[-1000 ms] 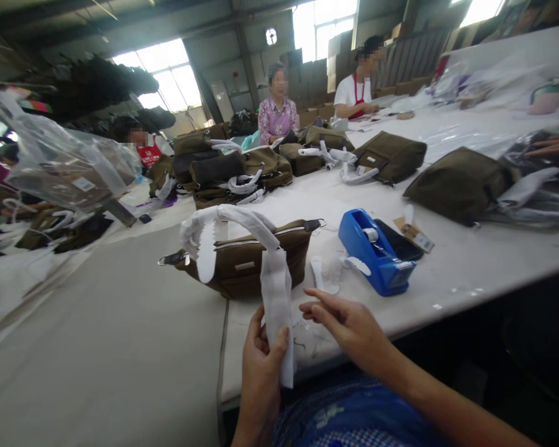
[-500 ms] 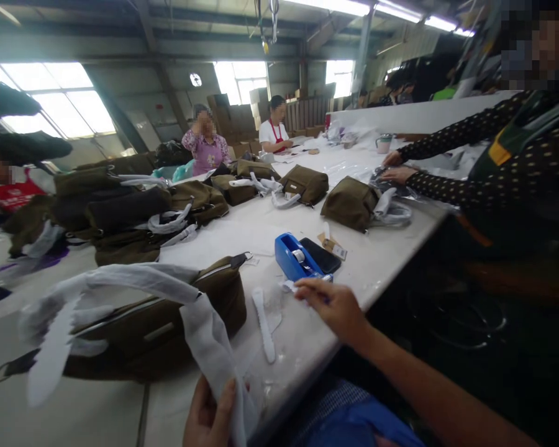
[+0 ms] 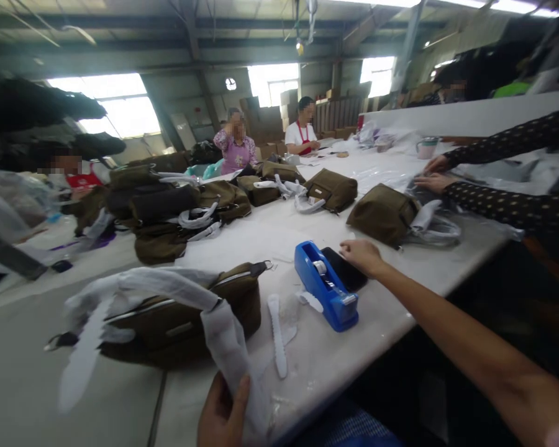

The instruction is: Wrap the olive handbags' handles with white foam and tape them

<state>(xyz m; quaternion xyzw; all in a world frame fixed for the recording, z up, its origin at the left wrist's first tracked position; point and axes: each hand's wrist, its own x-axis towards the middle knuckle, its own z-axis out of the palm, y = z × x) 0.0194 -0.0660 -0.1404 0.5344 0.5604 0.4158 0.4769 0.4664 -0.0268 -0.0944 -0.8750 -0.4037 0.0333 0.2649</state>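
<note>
An olive bag [image 3: 181, 329] lies at the near left, its handle and strap wrapped in white paper. My left hand [image 3: 226, 410] is closed on the white-wrapped strap [image 3: 228, 338] at the bottom centre. Further right, my right hand [image 3: 361, 254] reaches over the black phone [image 3: 342, 268], fingers bent together; whatever they pinch is hidden or too small to name. Beside the phone stands a blue tape dispenser [image 3: 326, 288]. White plastic strips [image 3: 277, 335] lie between the bag and the dispenser.
Olive bags [image 3: 384, 214] with wrapped handles stand across the white table [image 3: 270, 239], and more are piled [image 3: 163, 205] at the left. At right, a co-worker's hands [image 3: 435, 177] handle clear plastic. Two people sit at the far side, another at far left.
My right hand has moved from the dispenser's front end to beyond the phone. The view has swung, shifting the scene rightwards. My left hand keeps hold of the strap.
</note>
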